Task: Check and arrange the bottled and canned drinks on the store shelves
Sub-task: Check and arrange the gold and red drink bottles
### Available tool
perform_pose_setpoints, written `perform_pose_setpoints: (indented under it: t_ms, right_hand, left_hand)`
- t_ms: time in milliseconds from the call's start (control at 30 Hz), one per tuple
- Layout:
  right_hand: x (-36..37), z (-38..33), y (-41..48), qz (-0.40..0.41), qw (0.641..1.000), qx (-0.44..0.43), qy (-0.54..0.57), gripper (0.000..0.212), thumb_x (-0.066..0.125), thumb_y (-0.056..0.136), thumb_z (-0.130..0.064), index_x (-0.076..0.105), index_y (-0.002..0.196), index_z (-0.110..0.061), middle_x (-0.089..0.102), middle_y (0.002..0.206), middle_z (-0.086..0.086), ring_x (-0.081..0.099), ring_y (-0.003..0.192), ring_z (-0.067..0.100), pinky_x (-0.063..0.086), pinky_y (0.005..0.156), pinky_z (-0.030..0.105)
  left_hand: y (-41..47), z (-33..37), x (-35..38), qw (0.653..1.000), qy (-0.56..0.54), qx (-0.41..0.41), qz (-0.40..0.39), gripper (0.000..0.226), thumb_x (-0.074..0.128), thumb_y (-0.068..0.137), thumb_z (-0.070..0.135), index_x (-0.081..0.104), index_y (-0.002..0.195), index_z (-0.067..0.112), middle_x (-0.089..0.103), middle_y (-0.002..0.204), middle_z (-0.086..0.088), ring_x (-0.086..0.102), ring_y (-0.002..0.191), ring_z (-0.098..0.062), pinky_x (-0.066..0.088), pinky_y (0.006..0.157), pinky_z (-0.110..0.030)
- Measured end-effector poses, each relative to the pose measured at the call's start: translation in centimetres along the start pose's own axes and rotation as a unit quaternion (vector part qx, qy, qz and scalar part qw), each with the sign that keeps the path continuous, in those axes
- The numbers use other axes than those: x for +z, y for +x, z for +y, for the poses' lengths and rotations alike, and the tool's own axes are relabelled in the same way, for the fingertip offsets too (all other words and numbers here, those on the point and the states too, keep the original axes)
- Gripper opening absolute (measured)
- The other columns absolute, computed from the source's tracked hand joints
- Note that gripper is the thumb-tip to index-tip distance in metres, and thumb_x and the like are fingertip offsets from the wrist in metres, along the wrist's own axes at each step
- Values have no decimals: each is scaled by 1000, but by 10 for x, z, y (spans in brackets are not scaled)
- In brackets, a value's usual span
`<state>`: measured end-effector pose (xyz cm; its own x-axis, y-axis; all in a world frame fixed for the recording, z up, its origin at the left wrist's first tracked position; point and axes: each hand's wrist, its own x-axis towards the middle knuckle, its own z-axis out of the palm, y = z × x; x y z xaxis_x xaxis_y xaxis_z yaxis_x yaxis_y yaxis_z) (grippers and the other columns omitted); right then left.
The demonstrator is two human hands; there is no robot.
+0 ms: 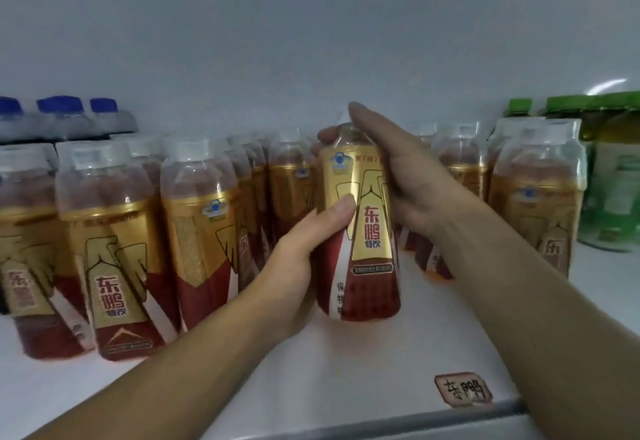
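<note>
Holding one bottle (360,232) in both hands, I am at the middle of a white shelf (346,387). The left hand (304,256) wraps round the bottle's lower half from the left side, and its thumb lies flat on the front of the label. The right hand (401,176) holds the top part from the right, with its fingers curled up and over the cap. The bottle is in front of a gap in the rows, and it leans a little. I cannot tell if its bottom touches the shelf.

The bottle is round and made of clear, smooth plastic. Its top is a see-through dome. A shiny gold and dark red label goes all the way round it. Red letters run down a gold strip, and a small blue and white badge sits near the top. The drink inside looks brown-red.

Other bottles (114,249) just like it stand close together on both sides. At the far left, at the back, are blue caps (59,105) on grey bottles. At the far right are green bottles (609,169).

The shelf is flat and smooth. The wall (311,41) behind is plain and pale. A small brown sticker (464,389) with dark writing sits near the shelf's front edge.
</note>
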<state>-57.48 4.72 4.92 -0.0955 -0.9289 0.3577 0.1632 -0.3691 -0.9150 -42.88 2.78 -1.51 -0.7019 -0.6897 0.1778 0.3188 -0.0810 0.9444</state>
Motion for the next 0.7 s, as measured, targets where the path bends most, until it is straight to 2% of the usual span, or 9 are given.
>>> perform_pose_setpoints:
  t_ms: [100, 167, 300, 333, 400, 467, 533, 600, 700]
  right_hand:
    - [5, -3, -3, 69, 996, -53, 10, 32, 69, 89, -42, 72, 86, -10, 75, 89, 5, 70, 81, 19, 58, 72, 33]
    - [5, -4, -4, 119, 989, -85, 13, 28, 65, 94, -40, 71, 88, -13, 75, 88, 1, 71, 78, 13, 56, 69, 30]
    - [7, -4, -5, 105, 991, -70, 40, 27, 63, 95, -38, 68, 89, -13, 74, 87, 1, 69, 73, 13, 56, 64, 29]
    - [7, -5, -5, 84, 993, -58, 63, 28, 63, 93, -39, 66, 91, -12, 73, 89, 3, 69, 74, 15, 58, 65, 30]
    - [6, -6, -6, 38, 994, -36, 93, 33, 65, 87, -43, 64, 98, -12, 71, 102, 10, 68, 87, 23, 60, 78, 38]
    - [7, -4, -6, 14, 994, -17, 105, 37, 68, 81, -44, 64, 100, -12, 69, 110, 15, 64, 98, 30, 57, 87, 42]
    - [8, -2, -4, 31, 994, -17, 107, 30, 67, 85, -39, 64, 96, -11, 71, 102, 14, 64, 95, 30, 59, 81, 39]
    - [8, 0, 0, 87, 992, -38, 84, 21, 65, 93, -34, 64, 92, -12, 70, 93, 12, 66, 87, 28, 59, 75, 36]
    - [8, 3, 5, 129, 988, -72, 44, 22, 70, 90, -36, 65, 89, -15, 69, 91, 12, 67, 82, 27, 57, 79, 41]
  left_hand:
    - [0, -1, 4, 998, 60, 14, 8, 57, 74, 77, 52, 62, 124, 23, 76, 108, -2, 73, 99, -17, 55, 88, -38]
    - [1, -3, 4, 994, 105, 30, 15, 69, 65, 69, 63, 58, 128, 28, 75, 110, 3, 72, 101, -12, 55, 90, -38]
    - [2, -4, 3, 994, 100, 34, 31, 62, 67, 74, 63, 64, 123, 25, 75, 111, -1, 71, 104, -17, 51, 99, -43]
    - [1, -3, 3, 996, 74, 30, 33, 58, 63, 76, 61, 66, 121, 24, 75, 111, -2, 72, 103, -18, 51, 98, -42]
    - [1, 0, 3, 999, 21, 20, 26, 57, 53, 78, 61, 69, 119, 25, 75, 110, -4, 73, 100, -21, 54, 91, -43]
    - [1, 2, 3, 1000, -6, -3, 7, 63, 48, 79, 65, 69, 122, 24, 75, 110, -7, 73, 96, -24, 58, 76, -40]
    - [2, 2, 3, 1000, 6, -17, 8, 64, 44, 83, 68, 69, 123, 24, 75, 111, -8, 73, 96, -25, 58, 71, -39]
    - [4, -1, 4, 999, 31, -12, 16, 58, 39, 89, 69, 68, 122, 30, 75, 111, -3, 73, 101, -22, 58, 78, -40]
    - [7, -1, 5, 998, 49, -1, 26, 52, 34, 93, 68, 66, 118, 37, 77, 104, 3, 74, 95, -14, 59, 76, -35]
